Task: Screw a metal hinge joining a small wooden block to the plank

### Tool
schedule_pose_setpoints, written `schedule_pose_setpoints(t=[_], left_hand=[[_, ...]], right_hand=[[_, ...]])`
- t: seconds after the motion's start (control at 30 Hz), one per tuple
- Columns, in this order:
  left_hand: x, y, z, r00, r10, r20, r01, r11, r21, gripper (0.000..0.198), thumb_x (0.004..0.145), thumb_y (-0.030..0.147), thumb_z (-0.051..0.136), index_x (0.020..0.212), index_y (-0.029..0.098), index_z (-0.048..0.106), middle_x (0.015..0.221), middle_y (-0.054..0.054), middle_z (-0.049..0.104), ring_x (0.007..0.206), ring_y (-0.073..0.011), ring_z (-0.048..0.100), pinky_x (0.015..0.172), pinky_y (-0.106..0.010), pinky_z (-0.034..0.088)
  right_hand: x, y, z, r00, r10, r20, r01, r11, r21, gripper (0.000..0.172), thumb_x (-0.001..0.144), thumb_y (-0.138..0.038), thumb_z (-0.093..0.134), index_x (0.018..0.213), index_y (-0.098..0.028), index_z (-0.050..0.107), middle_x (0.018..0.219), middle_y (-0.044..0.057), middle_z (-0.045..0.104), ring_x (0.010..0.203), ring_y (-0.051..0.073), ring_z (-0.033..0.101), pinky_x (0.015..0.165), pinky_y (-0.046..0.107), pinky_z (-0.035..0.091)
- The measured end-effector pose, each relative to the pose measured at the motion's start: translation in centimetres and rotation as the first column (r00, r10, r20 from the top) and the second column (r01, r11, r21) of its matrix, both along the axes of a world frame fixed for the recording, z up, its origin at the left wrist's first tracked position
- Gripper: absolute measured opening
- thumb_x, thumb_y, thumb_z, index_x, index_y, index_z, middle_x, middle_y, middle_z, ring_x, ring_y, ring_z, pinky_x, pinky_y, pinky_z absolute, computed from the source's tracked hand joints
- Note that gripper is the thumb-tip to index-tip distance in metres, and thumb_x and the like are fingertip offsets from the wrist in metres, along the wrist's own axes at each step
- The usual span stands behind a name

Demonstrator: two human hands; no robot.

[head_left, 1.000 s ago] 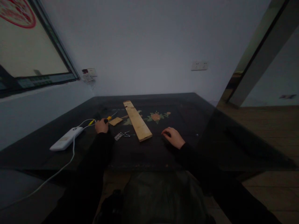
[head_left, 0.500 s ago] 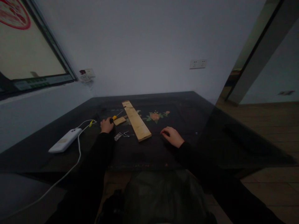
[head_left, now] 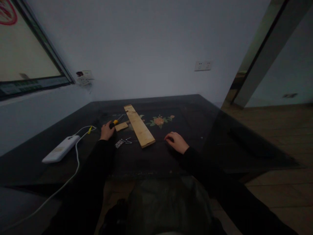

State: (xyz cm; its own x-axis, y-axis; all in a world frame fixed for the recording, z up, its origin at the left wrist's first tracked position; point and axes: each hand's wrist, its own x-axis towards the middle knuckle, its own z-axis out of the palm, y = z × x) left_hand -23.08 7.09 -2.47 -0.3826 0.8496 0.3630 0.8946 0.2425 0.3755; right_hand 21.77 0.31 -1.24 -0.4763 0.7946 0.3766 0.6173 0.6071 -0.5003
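My left hand (head_left: 107, 131) rests on the dark table with its fingers around the black handle end of a screwdriver (head_left: 115, 122). The screwdriver has a yellow collar, and its thin shaft points away to the right. Just right of that hand lies a small wooden block (head_left: 121, 126). A metal hinge (head_left: 119, 143) and several screws (head_left: 127, 141) lie nearer to me. The long wooden board (head_left: 139, 126) stretches diagonally across the middle. To its right, my right hand (head_left: 178, 142) rests loosely curled on the table, with a gap between thumb and fingers and nothing seen in it.
A white power bank (head_left: 61, 149) with a white cable (head_left: 77, 156) lies at the left of the table (head_left: 156, 163). Painted flowers (head_left: 158, 121) decorate the tabletop. Behind stands a wall with a socket (head_left: 202, 65). A dark flat object (head_left: 251, 142) lies at the right.
The view has shifted slightly, so everything appears a little further left. Both hands stay in about the same places on the table, and the objects have not visibly moved.
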Motion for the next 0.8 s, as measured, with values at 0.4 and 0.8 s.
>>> schedule_pose_setpoints(t=[0.4, 0.8], left_hand=[[0.5, -0.2, 1.7, 0.995, -0.058, 0.082, 0.045, 0.988, 0.145, 0.056, 0.079, 0.026, 0.053, 0.131, 0.006, 0.048, 0.132, -0.019, 0.051, 0.128, -0.0313, 0.042, 0.11, -0.044, 0.033], [24.6, -8.4, 7.5, 0.106, -0.61, 0.785, 0.639, 0.647, 0.417, 0.055, 0.09, 0.044, 0.049, 0.143, 0.036, 0.034, 0.15, -0.005, 0.036, 0.134, -0.0256, 0.038, 0.101, -0.045, 0.042]], right_hand=[[0.2, -0.1, 0.1, 0.999, 0.012, -0.046, -0.013, 1.0, -0.009, 0.015, 0.084, -0.013, 0.053, 0.088, -0.018, 0.067, 0.091, 0.007, 0.063, 0.092, 0.018, 0.055, 0.085, 0.033, 0.042], [-1.9, -2.1, 4.2, 0.787, 0.108, -0.607, -0.249, 0.956, -0.153, 0.07, 0.082, -0.057, 0.054, 0.144, -0.033, 0.029, 0.154, 0.008, 0.02, 0.138, 0.025, 0.027, 0.102, 0.046, 0.039]])
